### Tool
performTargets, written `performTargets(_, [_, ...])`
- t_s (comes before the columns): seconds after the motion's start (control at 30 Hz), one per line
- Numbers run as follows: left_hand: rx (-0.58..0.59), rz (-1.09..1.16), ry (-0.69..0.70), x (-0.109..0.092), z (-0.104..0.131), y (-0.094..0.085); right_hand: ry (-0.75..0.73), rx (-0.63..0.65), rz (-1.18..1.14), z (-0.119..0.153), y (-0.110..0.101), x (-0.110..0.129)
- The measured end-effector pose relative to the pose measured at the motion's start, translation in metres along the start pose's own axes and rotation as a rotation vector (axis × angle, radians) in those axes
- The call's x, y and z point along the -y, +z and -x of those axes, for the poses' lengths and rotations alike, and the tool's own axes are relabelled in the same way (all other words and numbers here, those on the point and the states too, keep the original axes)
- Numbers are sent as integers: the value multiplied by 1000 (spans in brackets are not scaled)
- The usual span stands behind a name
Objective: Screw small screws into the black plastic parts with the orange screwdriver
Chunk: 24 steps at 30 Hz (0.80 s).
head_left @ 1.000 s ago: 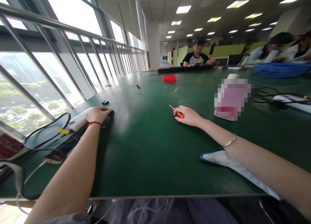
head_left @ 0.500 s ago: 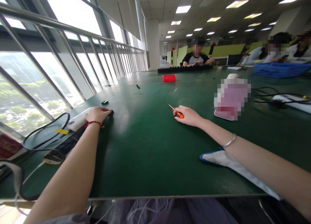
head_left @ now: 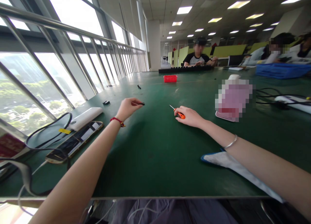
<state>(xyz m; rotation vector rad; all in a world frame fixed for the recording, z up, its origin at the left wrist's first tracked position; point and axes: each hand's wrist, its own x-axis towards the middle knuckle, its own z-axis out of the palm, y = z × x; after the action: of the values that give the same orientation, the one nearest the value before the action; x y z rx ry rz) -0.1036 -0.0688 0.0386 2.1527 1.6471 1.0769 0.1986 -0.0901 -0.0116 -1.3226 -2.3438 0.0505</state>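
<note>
My left hand (head_left: pixel 130 108) is raised over the left-middle of the green table (head_left: pixel 145 159), its fingertips pinched on a small black part (head_left: pixel 143 104) whose kind is too small to make out. In my right hand (head_left: pixel 188 115) is an orange and black screwdriver (head_left: pixel 180 115), its thin metal shaft pointing up and left. That hand rests on the table, fingers wrapped round the handle. Another small black piece (head_left: pixel 106 102) lies left of my left hand, and a further black piece (head_left: pixel 139 86) lies beyond it.
At left are a white power bank (head_left: pixel 86 118), a phone (head_left: pixel 77 141) and cables. A red box (head_left: pixel 170 78) and a black keyboard (head_left: pixel 187 69) lie ahead. A pink-and-white object (head_left: pixel 233 99), blurred, is at right; a white cloth (head_left: pixel 233 161) lies under my right forearm. Other people sit beyond.
My left hand has lifted from beside the power bank and moved right, carrying the small black part. The phone is now uncovered. My right hand keeps its place with the screwdriver.
</note>
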Motion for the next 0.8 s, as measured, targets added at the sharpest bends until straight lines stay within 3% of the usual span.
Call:
performTargets(0.17, [315, 270, 184, -52, 20, 62, 15, -107, -54, 3, -9, 9])
performTargets(0.27, [304, 301, 182, -60, 33, 82, 48, -232, -98, 5, -21, 21])
performTargets(0.47, [267, 204, 223, -57, 43, 95, 24, -682, -411, 16, -48, 50])
performTargets(0.6, [238, 146, 227, -57, 44, 98, -38, -737, -461, 22, -55, 57])
performTargets(0.8, [230, 133, 221, -57, 44, 98, -47, -675, -434, 24, -48, 61])
